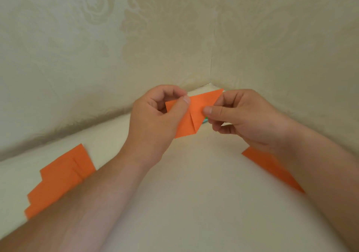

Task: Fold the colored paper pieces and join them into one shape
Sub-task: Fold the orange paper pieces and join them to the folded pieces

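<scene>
A: What's out past the left hand [155,113]?

B: A stack of orange sheets [60,179] lies flat on the counter [194,193], below and outward of that forearm, staggered so several corners show. They look not yet worked.

A: And the left hand itself?

B: It pinches the folded orange piece [191,115], thumb on the front face near the upper left corner, fingers curled behind. The piece is held up off the counter, between the two hands.

A: The right hand [239,117]?

B: It pinches the same piece from the other side, thumb on the face near the middle, fingers behind the upper right point. A sliver of something green [205,120] shows just under that thumb; I cannot tell what it is.

A: Anything further right?

B: Another orange piece [272,168] lies on the counter under the right wrist, partly hidden.

A: What could go wrong?

B: I'd judge the centre flaps could spring open if either thumb loosens, or a crease could land crooked if the hands pull unevenly. A skewed unit won't slot in cleanly later.
</scene>
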Tool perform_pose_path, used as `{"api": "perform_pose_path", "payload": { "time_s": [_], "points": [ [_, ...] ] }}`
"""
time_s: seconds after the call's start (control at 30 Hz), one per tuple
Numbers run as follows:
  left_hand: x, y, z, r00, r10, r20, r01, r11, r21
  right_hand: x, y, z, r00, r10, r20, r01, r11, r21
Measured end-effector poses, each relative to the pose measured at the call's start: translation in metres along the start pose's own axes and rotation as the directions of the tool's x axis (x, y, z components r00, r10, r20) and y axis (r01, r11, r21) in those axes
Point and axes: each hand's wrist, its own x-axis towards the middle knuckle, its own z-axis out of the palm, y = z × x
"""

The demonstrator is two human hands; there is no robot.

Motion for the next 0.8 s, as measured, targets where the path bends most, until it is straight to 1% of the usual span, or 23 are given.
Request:
{"api": "perform_pose_path", "payload": {
  "time_s": [0.03, 0.1, 0.13, 0.17, 0.23, 0.3, 0.37, 0.47, 0.53, 0.63, 0.7, 0.8],
  "points": [
    [0.001, 0.002, 0.0, 0.998, -0.052, 0.019, 0.053, 0.994, -0.094, 0.0, -0.001, 0.001, 1.0, 0.003, -0.019, -0.002, 0.999, 0.041],
    [0.003, 0.004, 0.0, 0.981, -0.171, 0.097, 0.192, 0.939, -0.287, 0.0, -0.002, 0.002, 0.999, 0.01, -0.052, -0.002, 0.988, 0.153],
    [0.004, 0.003, 0.0, 0.969, -0.205, 0.136, 0.239, 0.915, -0.326, -0.001, -0.003, 0.003, 0.998, 0.016, -0.06, -0.004, 0.98, 0.201],
    [0.005, 0.001, 0.0, 0.961, -0.223, 0.165, 0.266, 0.906, -0.328, -0.001, -0.003, 0.005, 0.998, 0.024, -0.061, -0.008, 0.971, 0.239],
    [0.001, -0.001, 0.003, 0.953, -0.22, 0.208, 0.278, 0.909, -0.312, -0.003, -0.004, 0.008, 0.998, 0.032, -0.055, -0.014, 0.957, 0.289],
    [-0.002, -0.002, 0.007, 0.956, -0.208, 0.206, 0.267, 0.91, -0.316, -0.003, -0.004, 0.011, 0.998, 0.036, -0.051, -0.019, 0.953, 0.302],
    [-0.002, -0.002, 0.007, 0.961, -0.213, 0.175, 0.261, 0.907, -0.331, -0.002, -0.002, 0.01, 0.998, 0.05, -0.042, -0.036, 0.958, 0.285],
    [-0.001, 0.0, 0.006, 0.959, -0.242, 0.15, 0.28, 0.894, -0.349, -0.001, -0.001, 0.009, 0.998, 0.049, -0.049, -0.038, 0.979, 0.2],
    [-0.001, 0.001, 0.006, 0.954, -0.252, 0.16, 0.294, 0.885, -0.361, -0.001, 0.0, 0.01, 0.997, 0.041, -0.061, -0.032, 0.989, 0.142],
    [-0.002, 0.0, 0.007, 0.95, -0.24, 0.202, 0.3, 0.879, -0.369, -0.001, 0.001, 0.011, 0.997, 0.039, -0.064, -0.031, 0.993, 0.116],
    [-0.004, 0.0, 0.008, 0.95, -0.223, 0.217, 0.287, 0.897, -0.335, -0.001, 0.001, 0.012, 0.996, 0.036, -0.075, -0.03, 0.996, 0.079],
    [-0.004, -0.001, 0.008, 0.958, -0.195, 0.212, 0.245, 0.938, -0.245, -0.001, 0.002, 0.013, 0.994, 0.007, -0.113, -0.011, 0.999, -0.034]
  ]
}}
